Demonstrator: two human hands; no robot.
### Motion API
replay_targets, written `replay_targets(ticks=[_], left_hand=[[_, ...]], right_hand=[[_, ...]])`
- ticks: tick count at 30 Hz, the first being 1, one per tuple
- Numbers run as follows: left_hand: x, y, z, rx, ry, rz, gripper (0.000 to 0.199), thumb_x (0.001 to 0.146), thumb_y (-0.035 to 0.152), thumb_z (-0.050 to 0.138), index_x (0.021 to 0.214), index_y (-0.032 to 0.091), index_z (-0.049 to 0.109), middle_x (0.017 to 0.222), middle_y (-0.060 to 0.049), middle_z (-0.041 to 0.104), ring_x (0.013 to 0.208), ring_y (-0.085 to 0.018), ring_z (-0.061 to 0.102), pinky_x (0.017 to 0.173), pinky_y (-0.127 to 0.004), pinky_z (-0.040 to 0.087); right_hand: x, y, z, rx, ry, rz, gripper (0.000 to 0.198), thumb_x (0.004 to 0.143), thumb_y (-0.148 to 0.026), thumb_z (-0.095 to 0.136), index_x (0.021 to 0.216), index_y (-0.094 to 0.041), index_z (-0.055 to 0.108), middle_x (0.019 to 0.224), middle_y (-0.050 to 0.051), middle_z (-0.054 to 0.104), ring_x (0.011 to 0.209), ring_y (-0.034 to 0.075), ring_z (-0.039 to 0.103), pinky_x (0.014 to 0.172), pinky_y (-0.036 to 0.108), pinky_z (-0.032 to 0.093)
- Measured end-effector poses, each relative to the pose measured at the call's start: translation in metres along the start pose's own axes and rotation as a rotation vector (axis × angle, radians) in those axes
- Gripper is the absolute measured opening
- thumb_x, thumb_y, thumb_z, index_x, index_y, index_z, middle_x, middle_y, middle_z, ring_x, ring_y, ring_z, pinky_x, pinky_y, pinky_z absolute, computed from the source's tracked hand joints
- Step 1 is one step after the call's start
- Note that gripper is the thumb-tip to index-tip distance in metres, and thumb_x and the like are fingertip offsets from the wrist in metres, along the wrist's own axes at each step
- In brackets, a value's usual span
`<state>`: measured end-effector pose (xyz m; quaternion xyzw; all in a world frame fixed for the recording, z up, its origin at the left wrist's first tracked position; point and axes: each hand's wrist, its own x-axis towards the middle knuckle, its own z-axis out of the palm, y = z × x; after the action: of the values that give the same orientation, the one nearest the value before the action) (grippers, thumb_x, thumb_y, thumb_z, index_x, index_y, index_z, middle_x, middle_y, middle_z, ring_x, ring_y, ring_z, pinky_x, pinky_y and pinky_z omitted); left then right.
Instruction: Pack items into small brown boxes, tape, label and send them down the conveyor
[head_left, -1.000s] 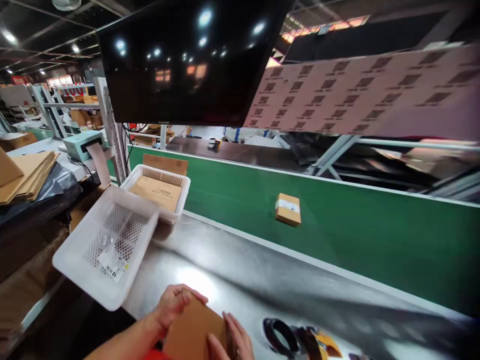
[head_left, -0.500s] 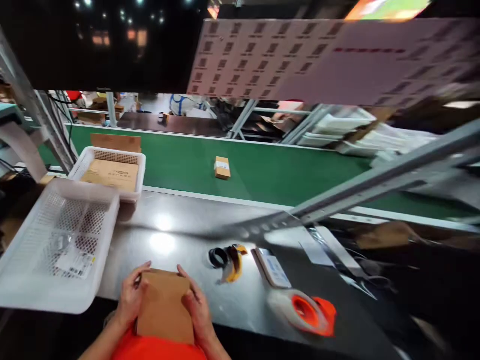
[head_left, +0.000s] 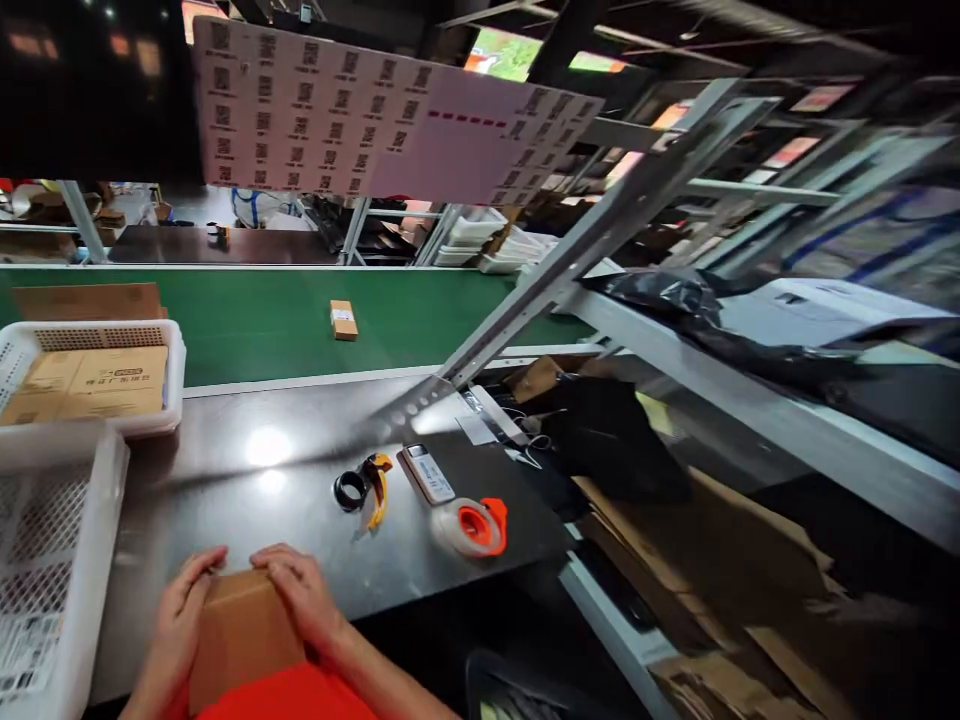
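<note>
A brown cardboard box [head_left: 244, 630] is held close against my body at the near edge of the metal table [head_left: 300, 420]. My left hand [head_left: 180, 610] grips its left side, and my right hand [head_left: 300, 590] curls over its far right corner. On the table beyond my right hand lie a black ring and a yellow-handled tape cutter [head_left: 376, 490]. Farther right are a phone [head_left: 429, 474] and a clear tape roll in an orange dispenser [head_left: 476, 527].
White plastic baskets [head_left: 112, 560] stand at the left, the far one [head_left: 176, 375] holding flat cardboard. A small box [head_left: 343, 320] sits on the green conveyor belt [head_left: 255, 330]. A slanted metal post [head_left: 540, 270] rises at right, beside flattened cardboard [head_left: 720, 540] on a lower shelf.
The view has swung right, bringing in the right-hand shelves. My right hand has moved up to the box's far edge, and the box is tilted more toward me.
</note>
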<state>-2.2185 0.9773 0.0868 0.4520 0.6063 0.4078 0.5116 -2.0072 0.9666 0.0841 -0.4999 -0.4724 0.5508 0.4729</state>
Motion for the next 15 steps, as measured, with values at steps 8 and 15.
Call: replay_targets(ticks=[8, 15], left_hand=[[0.077, -0.078, -0.002, 0.427, -0.106, 0.548, 0.05, 0.103, 0.049, 0.047, 0.141, 0.027, 0.069, 0.165, -0.008, 0.053, 0.156, -0.033, 0.044, 0.13, -0.057, 0.036], [0.079, -0.157, -0.015, 0.641, -0.167, 0.501, 0.049, 0.104, 0.044, 0.045, 0.149, 0.034, 0.063, 0.176, -0.003, 0.033, 0.156, -0.038, 0.042, 0.123, -0.059, 0.045]], right_hand=[[0.054, 0.078, -0.007, -0.518, -0.051, -0.571, 0.051, 0.102, -0.044, 0.041, 0.133, -0.016, 0.07, 0.136, 0.016, 0.074, 0.131, 0.027, 0.065, 0.113, 0.049, 0.052], [0.0, 0.092, -0.154, -0.806, 0.491, -0.343, 0.05, 0.095, -0.052, 0.056, 0.13, -0.018, 0.069, 0.136, 0.022, 0.071, 0.137, 0.036, 0.059, 0.118, 0.065, 0.04]])
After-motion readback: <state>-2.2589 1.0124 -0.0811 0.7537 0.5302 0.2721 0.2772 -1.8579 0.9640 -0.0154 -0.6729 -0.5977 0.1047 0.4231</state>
